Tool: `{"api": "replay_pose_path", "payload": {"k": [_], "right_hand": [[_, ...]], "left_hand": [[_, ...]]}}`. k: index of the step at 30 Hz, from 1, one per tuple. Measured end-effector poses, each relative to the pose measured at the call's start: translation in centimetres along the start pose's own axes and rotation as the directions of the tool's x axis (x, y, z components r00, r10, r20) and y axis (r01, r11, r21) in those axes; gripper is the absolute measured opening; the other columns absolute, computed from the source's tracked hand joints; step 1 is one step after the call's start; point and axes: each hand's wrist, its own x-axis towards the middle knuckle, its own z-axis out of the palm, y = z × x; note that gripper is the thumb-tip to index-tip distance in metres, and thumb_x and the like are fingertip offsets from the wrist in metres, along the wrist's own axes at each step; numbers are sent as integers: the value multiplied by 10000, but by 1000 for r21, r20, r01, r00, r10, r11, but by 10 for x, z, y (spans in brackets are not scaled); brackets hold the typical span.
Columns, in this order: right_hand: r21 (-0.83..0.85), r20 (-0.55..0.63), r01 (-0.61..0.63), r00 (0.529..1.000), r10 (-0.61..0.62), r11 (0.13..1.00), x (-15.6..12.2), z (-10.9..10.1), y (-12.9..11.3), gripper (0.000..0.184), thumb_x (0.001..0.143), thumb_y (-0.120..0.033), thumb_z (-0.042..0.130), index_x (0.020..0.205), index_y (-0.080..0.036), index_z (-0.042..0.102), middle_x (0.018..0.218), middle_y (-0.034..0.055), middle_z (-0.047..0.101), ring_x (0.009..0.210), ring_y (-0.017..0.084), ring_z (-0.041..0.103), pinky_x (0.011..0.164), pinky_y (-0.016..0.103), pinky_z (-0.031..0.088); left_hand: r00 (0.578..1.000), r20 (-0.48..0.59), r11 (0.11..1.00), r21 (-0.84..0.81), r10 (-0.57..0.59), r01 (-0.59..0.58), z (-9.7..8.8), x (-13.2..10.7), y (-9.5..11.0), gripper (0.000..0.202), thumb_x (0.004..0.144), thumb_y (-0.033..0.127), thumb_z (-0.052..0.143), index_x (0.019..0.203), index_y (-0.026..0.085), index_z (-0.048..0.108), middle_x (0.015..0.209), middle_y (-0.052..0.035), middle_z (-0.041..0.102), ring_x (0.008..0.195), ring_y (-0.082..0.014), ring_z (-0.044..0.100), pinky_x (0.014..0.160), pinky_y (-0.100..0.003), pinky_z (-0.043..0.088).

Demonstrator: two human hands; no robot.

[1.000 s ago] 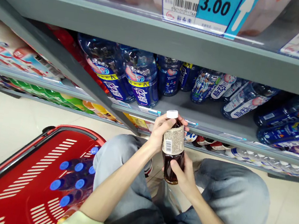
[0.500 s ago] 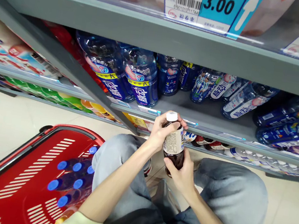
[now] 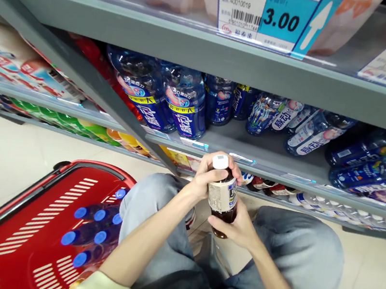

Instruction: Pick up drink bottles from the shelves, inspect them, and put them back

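A dark drink bottle with a white cap and a pale label is held between both hands, over the gap between my knees. My left hand is closed around its upper part, just below the cap. Lower down, my right hand grips the bottle near its base, thumb across the front. The bottle leans slightly, its cap toward the shelf. Part of the label faces up, with printed text too small to read.
Blue drink bottles stand on the low shelf ahead; some at the right lie tilted. A red shopping basket with several blue-capped bottles sits at my left. A shelf edge with a price tag crosses above.
The bottle has turned a little in my hands, so more of the label's dark-blue printed side shows. Both hands keep their hold. My view has shifted slightly upward.
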Motion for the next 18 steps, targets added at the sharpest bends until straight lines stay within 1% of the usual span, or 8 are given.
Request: {"api": "replay_pose_path", "payload": {"k": [2, 3, 5, 7, 9, 13, 15, 18], "right_hand": [[204, 154, -62, 988, 30, 977, 0, -5, -4, 515, 738, -366, 816, 1163, -204, 575, 1032, 65, 700, 897, 230, 676, 824, 374, 551], [310, 241, -112, 970, 36, 944, -1, -7, -4, 514, 740, -380, 816, 1159, -202, 578, 1004, 61, 703, 851, 220, 685, 786, 367, 559], [483, 408, -233, 913, 19, 844, -3, -9, -2, 550, 735, -422, 819, 1173, -198, 574, 983, 65, 711, 783, 210, 703, 723, 356, 567], [576, 504, -325, 864, -13, 750, -5, -7, 2, 603, 725, -474, 818, 1192, -183, 571, 990, 84, 717, 738, 206, 712, 665, 334, 566], [595, 510, -343, 860, -11, 726, -7, -3, 6, 590, 727, -491, 813, 1165, -165, 592, 965, 89, 717, 689, 190, 703, 613, 304, 559], [514, 446, -284, 894, 30, 809, -6, 4, 6, 463, 724, -469, 816, 1018, -149, 655, 885, 67, 699, 664, 184, 682, 607, 312, 573], [491, 417, -263, 908, 41, 830, -6, 5, 4, 442, 735, -471, 807, 1003, -151, 660, 880, 68, 700, 666, 188, 682, 616, 322, 576], [503, 371, -232, 928, 35, 833, -8, 7, 4, 406, 774, -450, 782, 1026, -157, 657, 885, 71, 709, 666, 188, 685, 623, 322, 566]], "left_hand": [[1000, -1, 996, -88, -14, 14, 3, -2, 1, 235, 617, 311, 736, 740, 171, 592, 643, -19, 584, 620, -177, 587, 618, -349, 541], [1000, -1, 991, -134, -17, 17, 5, -3, 2, 236, 605, 316, 720, 728, 178, 574, 635, -15, 570, 597, -165, 562, 588, -338, 536], [1000, -3, 977, -212, -13, 12, 9, -4, 3, 232, 600, 331, 685, 713, 191, 538, 623, -7, 539, 560, -149, 521, 517, -309, 516], [1000, -10, 964, -266, 0, -3, 11, -5, 4, 225, 612, 348, 653, 705, 198, 514, 605, 1, 506, 536, -143, 501, 476, -296, 506], [1000, 4, 958, -287, 3, -1, 11, -6, 4, 218, 619, 359, 633, 704, 198, 514, 601, 1, 503, 526, -144, 503, 468, -303, 520], [997, 73, 969, -243, -32, 49, 7, -6, 3, 248, 612, 383, 645, 732, 187, 551, 644, -20, 555, 526, -146, 525, 480, -330, 560], [997, 64, 974, -222, -39, 52, 6, -5, 3, 271, 611, 398, 664, 740, 185, 557, 656, -19, 555, 540, -149, 540, 493, -327, 568], [998, 46, 974, -221, -39, 48, 7, -3, 5, 261, 625, 385, 668, 750, 178, 568, 660, -12, 545, 558, -149, 559, 509, -315, 570]]}}
